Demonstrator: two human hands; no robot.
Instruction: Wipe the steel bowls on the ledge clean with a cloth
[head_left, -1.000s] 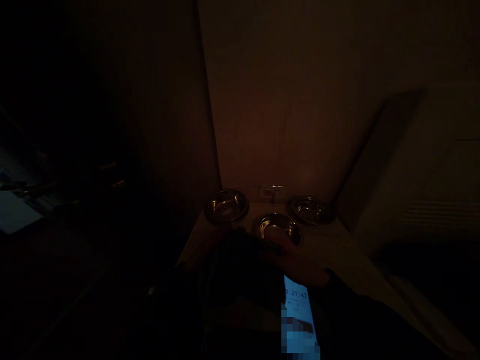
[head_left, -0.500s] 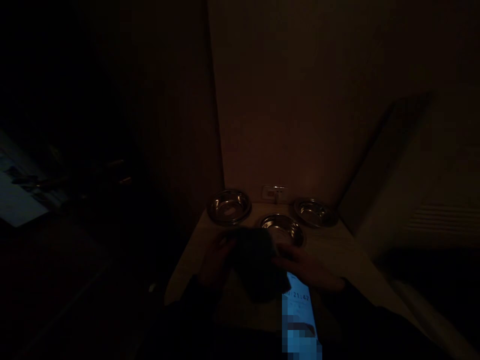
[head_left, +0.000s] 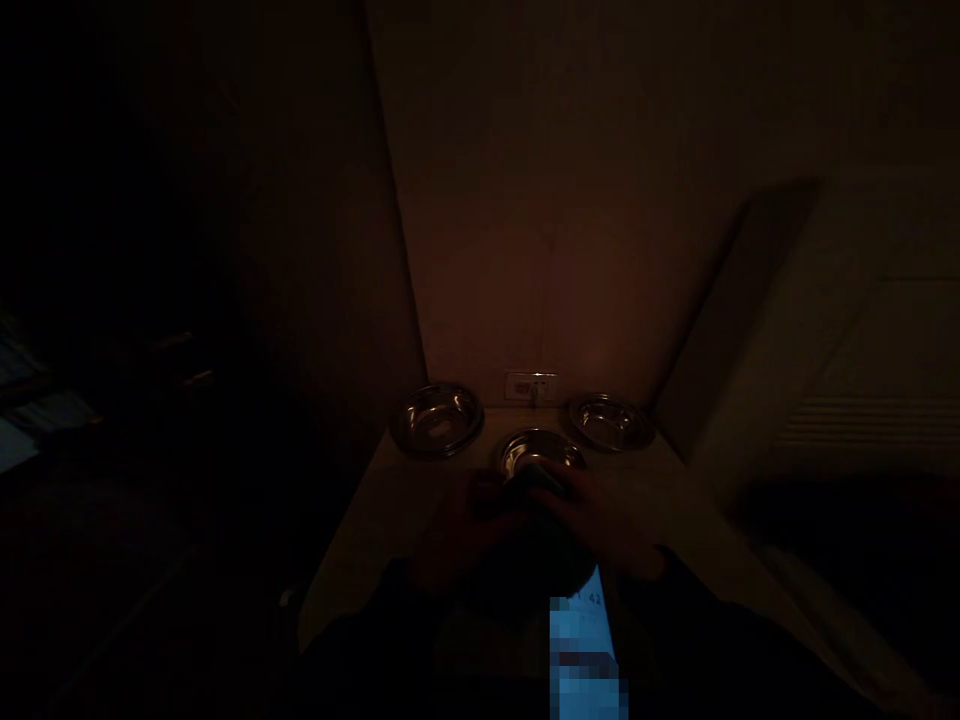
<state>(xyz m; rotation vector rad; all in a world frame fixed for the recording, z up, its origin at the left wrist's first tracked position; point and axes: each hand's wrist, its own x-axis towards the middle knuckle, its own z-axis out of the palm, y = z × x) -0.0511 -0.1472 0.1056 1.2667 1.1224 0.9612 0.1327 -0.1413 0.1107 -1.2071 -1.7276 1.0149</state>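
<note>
The scene is very dim. Both hands are closed on a dark, soft cloth (head_left: 529,570) over the near part of the table; its exact kind is too dark to tell. My left hand (head_left: 469,525) grips its left side, with fingers bent inward. On the other side my right hand (head_left: 589,510) has its fingers folded over the upper edge. Just beyond them stands a shiny metal bowl (head_left: 540,440), its near part hidden behind the cloth and hands. Below the right hand lies a lit phone (head_left: 589,630), partly covered by the cloth.
Two more metal bowls stand at the back of the light wooden table (head_left: 360,530): a left bowl (head_left: 437,420) and a right bowl (head_left: 611,425). A wall socket (head_left: 531,386) sits behind them. A pale slanted panel (head_left: 757,330) rises on the right.
The cloth was held up and spread between the hands; now it is bunched lower, and the hands have come closer together. The view has shifted slightly to the right.
</note>
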